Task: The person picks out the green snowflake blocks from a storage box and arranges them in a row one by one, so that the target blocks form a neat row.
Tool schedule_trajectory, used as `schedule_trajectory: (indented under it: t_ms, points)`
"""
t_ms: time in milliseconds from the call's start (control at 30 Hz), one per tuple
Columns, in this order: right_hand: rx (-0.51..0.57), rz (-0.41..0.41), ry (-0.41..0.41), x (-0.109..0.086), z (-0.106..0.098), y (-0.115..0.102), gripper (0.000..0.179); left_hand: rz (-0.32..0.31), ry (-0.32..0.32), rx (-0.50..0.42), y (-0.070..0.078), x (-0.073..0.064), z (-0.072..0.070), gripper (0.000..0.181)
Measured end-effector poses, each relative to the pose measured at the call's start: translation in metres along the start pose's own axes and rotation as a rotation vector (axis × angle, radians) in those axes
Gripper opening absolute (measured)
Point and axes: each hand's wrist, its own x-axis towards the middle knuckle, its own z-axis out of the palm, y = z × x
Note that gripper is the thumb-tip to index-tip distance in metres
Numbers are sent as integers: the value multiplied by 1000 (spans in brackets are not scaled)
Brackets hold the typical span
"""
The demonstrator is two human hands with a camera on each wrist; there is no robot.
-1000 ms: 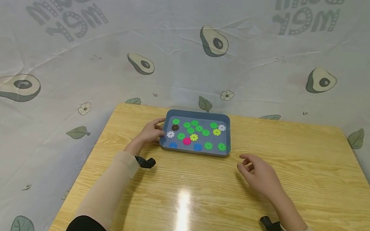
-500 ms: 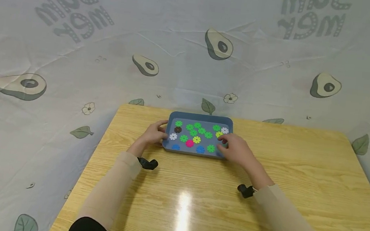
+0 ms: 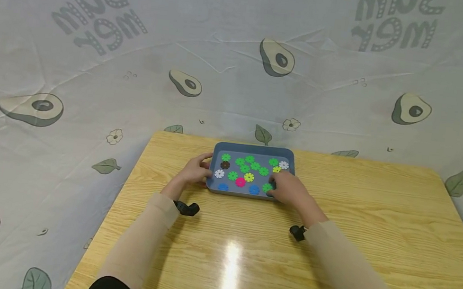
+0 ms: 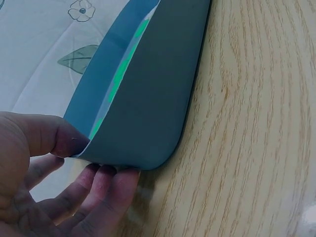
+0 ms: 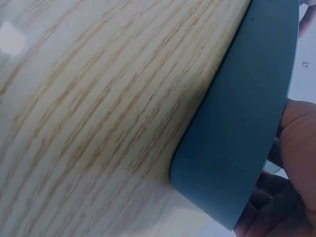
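Observation:
A shallow blue-grey tray [image 3: 247, 195] stands on the table, with notched plastic discs lying flat in it. Most are green [image 3: 263, 171]; others are white [image 3: 219, 174], yellow [image 3: 249, 177], blue [image 3: 254, 189], pink [image 3: 240, 182] and brown [image 3: 225, 165]. My left hand [image 3: 195, 170] grips the tray's left end, thumb over the rim and fingers against the outer wall [image 4: 148, 98]. My right hand [image 3: 290, 190] reaches over the tray's near right corner, fingers bent down inside beside a green disc [image 3: 267, 187]. Its palm hides that corner, and I cannot tell whether the fingertips hold a disc.
The wooden table [image 3: 183, 263] extends to both sides and in front of the tray. Behind its far edge hangs a pale cloth [image 3: 226, 43] printed with avocados, leaves and lettering. Black wrist cameras sit on both wrists.
My right hand has come in from the table on the right, over the tray's right end and down to its near right corner. My left hand keeps its hold on the tray.

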Motion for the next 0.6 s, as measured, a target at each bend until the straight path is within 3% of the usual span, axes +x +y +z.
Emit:
schedule_trajectory:
  t_ms: [200,367,600]
  points:
    - [26,38,-14,3,0,-1,28,-7,3,18,-1,-2,0,79]
    - [144,47,16,1,4,2,23,-14,0,11,1,-5,2,80]
    - [314,-8,88,-10,5,6,14,-14,-6,-7,-2,-10,3,82]
